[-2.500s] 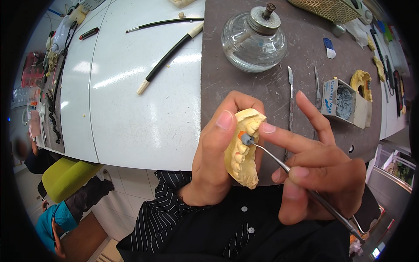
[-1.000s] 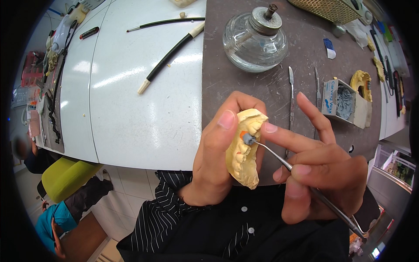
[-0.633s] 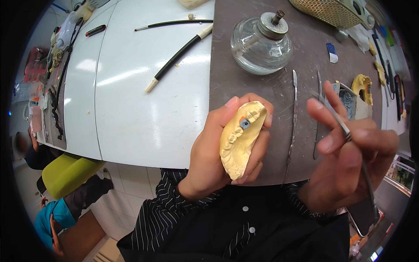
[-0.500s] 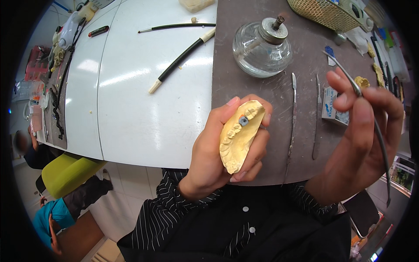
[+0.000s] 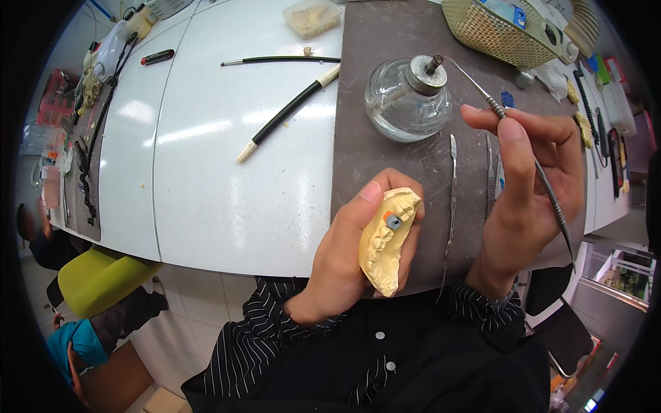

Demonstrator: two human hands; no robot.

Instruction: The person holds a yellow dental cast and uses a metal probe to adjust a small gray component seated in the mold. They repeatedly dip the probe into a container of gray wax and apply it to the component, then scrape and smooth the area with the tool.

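My left hand (image 5: 335, 258) is closed around a yellow plaster dental model (image 5: 383, 258), its row of teeth turned up. A small grey wax tooth (image 5: 393, 221) sits in that row, with a bit of orange beside it. In my right hand (image 5: 527, 172), thumb and fingers pinch a thin metal wax carving instrument (image 5: 494, 106) with a ridged grip. Its upper tip lies close beside the wick of a glass spirit lamp (image 5: 403, 107); no flame can be made out. The lower end points down past my palm.
Two slim metal carving tools (image 5: 452, 180) lie on the brown mat (image 5: 385, 20), one partly behind my right hand. A woven basket (image 5: 496, 41) stands far right. Brushes (image 5: 286, 113), a marker (image 5: 158, 58) and a plastic box (image 5: 312, 18) rest on the white table. Another person (image 5: 79, 344) is at left.
My right hand has moved left and up, bringing the instrument's tip from the right side over to the lamp's wick. My left hand and the model shifted slightly down and tilted.
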